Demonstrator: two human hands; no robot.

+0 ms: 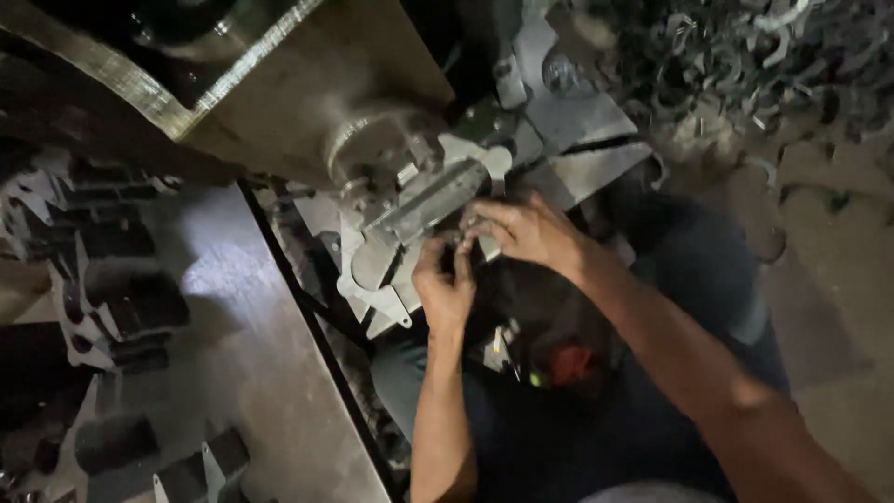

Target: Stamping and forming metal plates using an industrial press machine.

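Working close: both hands meet at the near edge of a grey metal fixture (424,210) bolted to the front of a machine, in the middle of the head view.
Left hand: the left hand (445,289) comes up from below, fingers curled narrowly around a small part at the fixture's edge; the part itself is too hidden to name.
Right hand: the right hand (526,231) reaches in from the right, fingertips pinched on the same spot, apparently steadying the piece from above while the left supports it from beneath.
Why so held: pressing from two sides looks meant to seat the piece flat against the plate.
Fixture: a flat stamped metal plate (377,298) sits under the clamp block, lobes jutting out to the near left.
Machine: a heavy angled body (307,84) fills the far left, with a round flange just beside the fixture.
Surface: a dull, worn workbench top (251,373) runs along the left, with cut dark metal blanks (112,307) stacked on it.
Room: dim workshop; a heap of small metal offcuts (745,65) lies at far right on a dusty floor (838,279).
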